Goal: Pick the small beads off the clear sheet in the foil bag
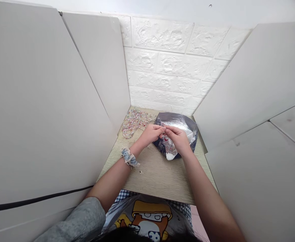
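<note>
My left hand (pixel 151 133) and my right hand (pixel 178 137) meet fingertip to fingertip over a wooden tabletop (pixel 160 178). Both are closed in a pinch on something small with red specks that I cannot make out. Just behind and under them lies an open foil-lined bag (pixel 185 124), silver inside and dark blue outside, with small beads in it. A heap of strung pale and pink beads (pixel 134 121) lies on the table to the left of my left hand. A blue scrunchie (pixel 129 157) sits on my left wrist.
Tall white boards (pixel 49 111) close in the narrow table on the left and on the right (pixel 253 84). A white brick-pattern wall (pixel 167 67) stands behind. A black cable (pixel 36 199) runs along the left board. A few crumbs (pixel 140 171) lie near my wrist.
</note>
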The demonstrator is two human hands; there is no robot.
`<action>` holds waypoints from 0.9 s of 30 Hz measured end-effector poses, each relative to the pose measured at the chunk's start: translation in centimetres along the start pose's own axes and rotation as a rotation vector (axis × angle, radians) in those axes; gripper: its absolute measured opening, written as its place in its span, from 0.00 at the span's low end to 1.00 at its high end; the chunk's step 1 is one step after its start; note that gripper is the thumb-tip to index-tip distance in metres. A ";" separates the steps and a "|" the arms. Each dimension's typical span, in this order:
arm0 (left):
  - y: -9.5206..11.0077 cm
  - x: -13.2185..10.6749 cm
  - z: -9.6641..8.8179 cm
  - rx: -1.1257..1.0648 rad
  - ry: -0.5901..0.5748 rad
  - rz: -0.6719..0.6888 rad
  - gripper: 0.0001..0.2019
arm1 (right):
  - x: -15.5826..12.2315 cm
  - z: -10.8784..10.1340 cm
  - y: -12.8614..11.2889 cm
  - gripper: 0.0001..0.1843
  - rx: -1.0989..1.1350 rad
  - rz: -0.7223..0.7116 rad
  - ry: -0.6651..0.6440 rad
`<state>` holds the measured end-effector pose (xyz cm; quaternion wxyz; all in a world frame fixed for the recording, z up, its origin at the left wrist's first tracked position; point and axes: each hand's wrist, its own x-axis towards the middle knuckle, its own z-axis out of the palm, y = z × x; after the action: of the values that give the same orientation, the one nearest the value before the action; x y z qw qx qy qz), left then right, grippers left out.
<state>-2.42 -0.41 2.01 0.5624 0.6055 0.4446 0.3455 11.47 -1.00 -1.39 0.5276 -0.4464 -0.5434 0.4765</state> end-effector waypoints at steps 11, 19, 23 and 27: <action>0.5 -0.2 0.0 -0.142 0.027 -0.057 0.13 | -0.3 -1.2 -1.4 0.18 -0.422 -0.220 0.000; 0.4 0.0 -0.1 -0.104 0.057 -0.048 0.15 | -0.2 -2.5 -0.8 0.17 -0.963 -0.244 0.066; 0.3 0.0 -0.1 -0.102 0.067 -0.034 0.14 | -0.3 -2.6 -0.2 0.15 -1.173 -0.121 -0.077; 0.4 0.0 0.0 -0.101 0.078 -0.032 0.12 | -0.6 -2.2 -0.4 0.17 -1.318 -0.073 -0.184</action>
<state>-2.32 -0.41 2.44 0.5799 0.5553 0.4579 0.3816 13.71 -1.60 -1.08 0.1117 -0.6143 -0.7786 0.0626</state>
